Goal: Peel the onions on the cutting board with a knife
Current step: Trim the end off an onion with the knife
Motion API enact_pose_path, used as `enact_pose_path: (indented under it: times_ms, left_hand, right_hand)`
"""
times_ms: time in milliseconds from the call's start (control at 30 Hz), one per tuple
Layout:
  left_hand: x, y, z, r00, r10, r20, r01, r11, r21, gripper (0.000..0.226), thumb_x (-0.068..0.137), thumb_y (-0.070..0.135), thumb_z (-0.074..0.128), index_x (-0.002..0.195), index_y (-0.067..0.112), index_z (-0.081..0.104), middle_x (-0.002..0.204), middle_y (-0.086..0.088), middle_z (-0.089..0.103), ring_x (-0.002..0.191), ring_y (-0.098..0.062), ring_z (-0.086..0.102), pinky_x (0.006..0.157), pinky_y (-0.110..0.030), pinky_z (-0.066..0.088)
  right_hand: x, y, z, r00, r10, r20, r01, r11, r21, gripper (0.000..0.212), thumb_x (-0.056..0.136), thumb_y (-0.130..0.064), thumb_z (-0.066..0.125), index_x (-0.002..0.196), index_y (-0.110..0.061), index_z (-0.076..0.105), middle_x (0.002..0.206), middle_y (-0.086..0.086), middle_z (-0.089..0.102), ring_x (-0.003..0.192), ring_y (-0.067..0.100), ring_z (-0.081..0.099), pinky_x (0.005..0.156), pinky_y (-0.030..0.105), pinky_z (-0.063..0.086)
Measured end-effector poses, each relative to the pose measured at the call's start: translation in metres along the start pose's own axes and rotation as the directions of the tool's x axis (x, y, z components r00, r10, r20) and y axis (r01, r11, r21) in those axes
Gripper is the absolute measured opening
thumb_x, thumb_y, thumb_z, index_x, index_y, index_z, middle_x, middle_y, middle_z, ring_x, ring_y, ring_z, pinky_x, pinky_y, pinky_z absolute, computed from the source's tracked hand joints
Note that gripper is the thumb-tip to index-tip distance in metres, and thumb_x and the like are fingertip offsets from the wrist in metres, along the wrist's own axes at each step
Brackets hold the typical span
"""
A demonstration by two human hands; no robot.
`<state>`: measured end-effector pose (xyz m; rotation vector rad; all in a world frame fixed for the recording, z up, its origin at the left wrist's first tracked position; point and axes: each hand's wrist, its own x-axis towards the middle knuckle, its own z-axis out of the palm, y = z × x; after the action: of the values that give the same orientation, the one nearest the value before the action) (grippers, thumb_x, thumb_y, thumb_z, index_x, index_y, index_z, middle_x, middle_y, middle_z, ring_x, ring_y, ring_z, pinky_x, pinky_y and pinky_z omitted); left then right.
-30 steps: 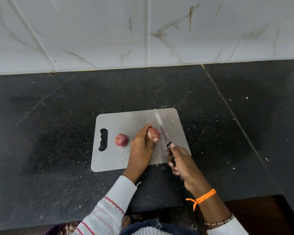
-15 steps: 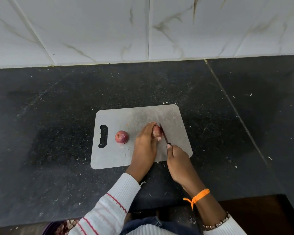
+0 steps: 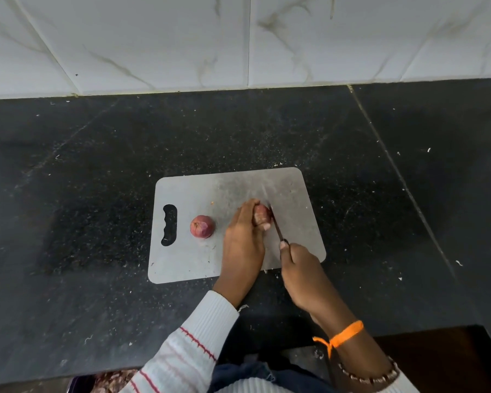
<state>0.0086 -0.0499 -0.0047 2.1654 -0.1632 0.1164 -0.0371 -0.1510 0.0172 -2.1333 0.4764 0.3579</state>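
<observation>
A pale grey rectangular plastic cutting board (image 3: 233,191) with a dark handle slot at its left end lies flat on the black speckled stone worktop (image 3: 97,165), well clear of the white marble-veined wall tiles (image 3: 153,38) behind it. Two small red onions are on the board. The loose red onion (image 3: 201,226) sits alone towards the left, just right of the handle slot, apart from both hands. The held red onion (image 3: 262,214) is near the middle of the board, with the left hand (image 3: 243,242) curled over it from the near side, fingers wrapped round its left and top and the thumb tip showing beneath it.

The right hand (image 3: 301,268), wearing an orange thread band (image 3: 343,334) at the wrist, grips the handle of the slim dark-handled kitchen knife (image 3: 275,225), forefinger laid along the top. The blade stands edge-down against the right side of the held onion, touching it; how deep it sits I cannot tell.

Compared with a second ago, the blade, which then lay long and flat across the board past the onion, now shows only as a thin dark line tight to the onion, and the right hand has come in closer to the left. The loose onion and the board have stayed where they were. The striped white knitted sleeve (image 3: 187,344) covers the left forearm.
</observation>
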Motion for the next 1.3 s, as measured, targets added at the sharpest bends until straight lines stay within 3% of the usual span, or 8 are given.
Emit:
enact_pose_path:
  times_ms: [100, 233, 367, 633, 800, 967, 1100, 1300]
  left_hand:
    - [-0.002, 0.002, 0.002, 1.0, 0.024, 0.007, -0.025, 1.0, 0.007, 0.041, 0.082, 0.003, 0.051, 0.122, 0.0, 0.056, 0.116, -0.015, 0.063, 0.104, -0.027, 0.06, 0.086, -0.019, 0.039]
    - [0.0, 0.002, 0.002, 0.999, -0.032, -0.006, 0.032, 0.999, -0.04, 0.043, 0.083, -0.005, 0.055, 0.125, 0.004, 0.054, 0.113, -0.013, 0.063, 0.103, -0.025, 0.059, 0.082, -0.014, 0.036]
    - [0.001, -0.002, -0.002, 0.997, -0.075, 0.005, 0.075, 0.995, -0.061, 0.045, 0.083, -0.004, 0.055, 0.126, 0.005, 0.052, 0.114, -0.011, 0.063, 0.101, -0.02, 0.058, 0.084, -0.015, 0.038]
    - [0.0, -0.007, -0.012, 0.972, -0.228, 0.048, 0.233, 0.948, -0.217, 0.044, 0.086, 0.003, 0.063, 0.126, 0.013, 0.05, 0.105, 0.009, 0.056, 0.09, 0.004, 0.054, 0.077, 0.003, 0.038]
    - [-0.001, -0.012, -0.017, 0.962, -0.266, 0.062, 0.272, 0.922, -0.275, 0.043, 0.08, 0.007, 0.072, 0.114, 0.017, 0.048, 0.098, 0.018, 0.052, 0.086, 0.015, 0.05, 0.074, 0.003, 0.038]
    - [-0.005, -0.013, -0.019, 0.958, -0.253, 0.135, 0.281, 0.924, -0.259, 0.041, 0.081, 0.008, 0.071, 0.109, 0.017, 0.043, 0.095, 0.023, 0.05, 0.082, 0.02, 0.048, 0.071, 0.003, 0.037]
    - [-0.004, -0.013, -0.028, 0.924, -0.269, 0.271, 0.355, 0.866, -0.352, 0.043, 0.084, 0.001, 0.065, 0.119, 0.018, 0.048, 0.108, 0.017, 0.055, 0.1, 0.004, 0.053, 0.082, -0.007, 0.046]
    - [0.001, -0.021, -0.034, 0.91, -0.263, 0.321, 0.375, 0.855, -0.36, 0.059, 0.073, -0.003, 0.074, 0.12, 0.027, 0.055, 0.127, 0.0, 0.05, 0.115, -0.011, 0.053, 0.099, -0.025, 0.046]
  right_hand:
    - [0.012, -0.008, 0.001, 1.0, 0.01, -0.017, -0.011, 0.999, -0.05, 0.04, 0.103, -0.029, 0.026, 0.093, -0.005, 0.056, 0.088, 0.008, 0.057, 0.078, 0.019, 0.054, 0.065, 0.029, 0.039]
    - [0.002, -0.005, 0.003, 1.0, -0.021, -0.016, 0.02, 0.998, -0.068, 0.038, 0.103, -0.029, 0.026, 0.078, -0.012, 0.049, 0.075, 0.002, 0.053, 0.064, 0.011, 0.048, 0.054, 0.023, 0.034]
    - [0.022, -0.005, 0.011, 0.999, 0.043, -0.007, -0.043, 0.998, -0.05, 0.039, 0.103, -0.026, 0.03, 0.104, 0.001, 0.058, 0.104, 0.021, 0.062, 0.095, 0.034, 0.058, 0.076, 0.033, 0.042]
    - [0.026, 0.01, 0.011, 0.994, -0.057, -0.094, 0.043, 0.989, -0.143, 0.037, 0.103, -0.028, 0.03, 0.097, -0.001, 0.054, 0.094, 0.017, 0.061, 0.089, 0.033, 0.058, 0.072, 0.035, 0.041]
    - [0.036, 0.013, -0.002, 0.991, -0.001, -0.13, 0.01, 0.997, 0.07, 0.035, 0.101, -0.033, 0.036, 0.078, -0.01, 0.051, 0.072, 0.004, 0.052, 0.07, 0.021, 0.051, 0.058, 0.032, 0.034]
    - [0.036, 0.007, 0.003, 0.998, 0.057, -0.024, -0.044, 0.918, 0.394, 0.025, 0.096, -0.034, 0.049, 0.085, -0.015, 0.062, 0.068, -0.001, 0.06, 0.063, 0.015, 0.058, 0.056, 0.027, 0.039]
    - [0.035, 0.005, 0.009, 1.0, -0.006, -0.025, 0.017, 0.876, 0.482, 0.015, 0.093, -0.015, 0.055, 0.078, -0.015, 0.057, 0.055, -0.001, 0.041, 0.044, 0.007, 0.037, 0.038, 0.018, 0.03]
    - [0.043, -0.001, 0.014, 0.997, -0.054, -0.048, 0.071, 0.844, 0.531, 0.012, 0.093, -0.006, 0.053, 0.09, -0.011, 0.063, 0.057, -0.001, 0.048, 0.044, 0.007, 0.038, 0.039, 0.02, 0.031]
